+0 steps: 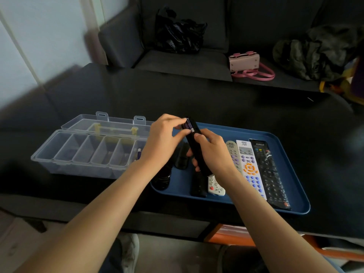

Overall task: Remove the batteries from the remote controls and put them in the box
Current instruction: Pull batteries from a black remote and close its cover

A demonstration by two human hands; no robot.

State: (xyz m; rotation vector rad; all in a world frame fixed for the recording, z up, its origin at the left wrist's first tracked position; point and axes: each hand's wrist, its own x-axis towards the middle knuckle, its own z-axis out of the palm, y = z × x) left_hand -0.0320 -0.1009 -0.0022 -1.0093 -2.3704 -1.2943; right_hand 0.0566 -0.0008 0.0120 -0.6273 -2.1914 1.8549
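Black remote control [195, 146] clamped in the right hand [211, 149], battery bay up, raised over the blue tray [295, 154]. Left hand [164, 137] pinching at the purple battery [187, 124] seated in the top end of the bay. Best levered up from one end with a fingertip, remote held steady, then carried left and dropped into the clear plastic box [82, 152] standing open on the tabletop [216, 99], where one purple cell [139, 153] already shows in the right-most compartment. More remotes waiting in the tray.
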